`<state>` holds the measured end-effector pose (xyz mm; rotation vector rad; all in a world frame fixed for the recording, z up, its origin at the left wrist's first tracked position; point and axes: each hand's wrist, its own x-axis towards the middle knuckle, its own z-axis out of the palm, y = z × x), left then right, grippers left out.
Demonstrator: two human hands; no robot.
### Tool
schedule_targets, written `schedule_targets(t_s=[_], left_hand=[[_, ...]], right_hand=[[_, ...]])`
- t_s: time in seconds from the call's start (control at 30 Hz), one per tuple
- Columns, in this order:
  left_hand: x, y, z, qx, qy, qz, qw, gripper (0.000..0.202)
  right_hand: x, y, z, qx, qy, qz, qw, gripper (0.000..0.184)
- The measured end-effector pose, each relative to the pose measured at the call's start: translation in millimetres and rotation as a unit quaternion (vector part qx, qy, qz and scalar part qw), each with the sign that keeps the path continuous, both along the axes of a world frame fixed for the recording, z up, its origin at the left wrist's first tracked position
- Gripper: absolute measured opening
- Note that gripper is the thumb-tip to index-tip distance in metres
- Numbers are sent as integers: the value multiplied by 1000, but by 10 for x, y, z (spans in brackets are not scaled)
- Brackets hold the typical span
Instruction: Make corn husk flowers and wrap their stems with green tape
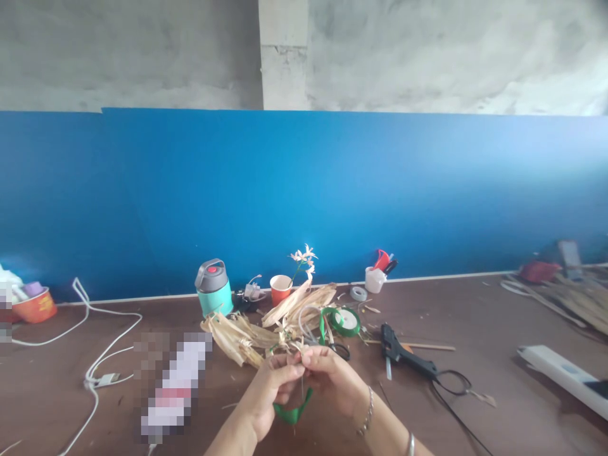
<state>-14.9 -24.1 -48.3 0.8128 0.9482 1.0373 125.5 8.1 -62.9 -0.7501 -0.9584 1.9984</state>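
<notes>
My left hand and my right hand meet above the table, fingertips pinched together. Between them is a small pale flower that looks made of dried husk, and a thin stem runs down below the fingers. A strip of green ribbon dangles under my hands; which finger holds its end is hidden. Just beyond lie dried corn husks and a green ribbon spool. Scissors lie partly covered behind my right hand.
A teal flask, an orange paper cup with a flower spray and a white cup of tools stand by the blue partition. A glue gun lies right; white cables run left.
</notes>
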Motion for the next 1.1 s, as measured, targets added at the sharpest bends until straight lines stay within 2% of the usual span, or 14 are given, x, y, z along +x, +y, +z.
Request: schedule_targets(t_s=[0.37, 0.57, 0.87, 0.97, 1.1], left_hand=[[-58, 43, -75, 20, 61, -10, 998, 24], [-37, 50, -50, 41, 86, 22, 995, 22], [-50, 64, -61, 56, 119, 20, 991, 20], [-27, 80, -84, 89, 188, 34, 977, 18], [10, 86, -126, 166, 296, 76, 937, 18]], right_hand=[[-5, 26, 28, -11, -62, -28, 998, 18], [-9, 36, 44, -6, -88, -39, 995, 17], [17, 57, 43, 3, -111, -34, 993, 13], [8, 69, 8, 5, -126, -41, 991, 13], [-1, 92, -41, 13, -148, -50, 988, 12]])
